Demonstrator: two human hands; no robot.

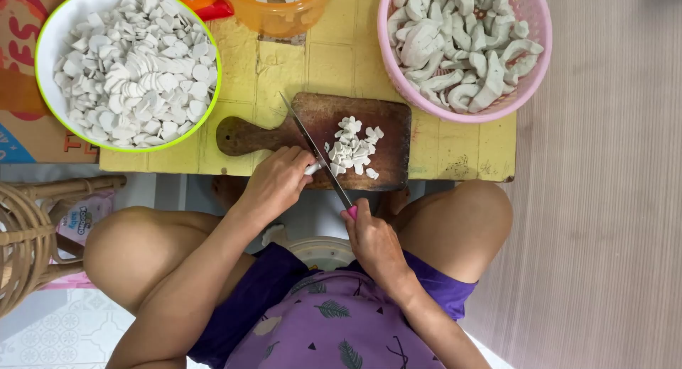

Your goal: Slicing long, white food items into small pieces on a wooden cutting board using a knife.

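Knife (321,156) runs diagonally across centre frame, blade over the dark wooden cutting board (387,117). Right hand (375,242) has its fingers closed round the pink handle at lower centre. Left hand (275,181) fingers pinch a pale piece (313,168) against the blade's left side. Cut slices (353,145) lie heaped right of the blade. Pieces look soft, light, probably slick; best pinched low, near the cut. Green-rimmed bowl (44,29) upper left, pink basket (534,71) upper right, both on the yellow desk (341,56).
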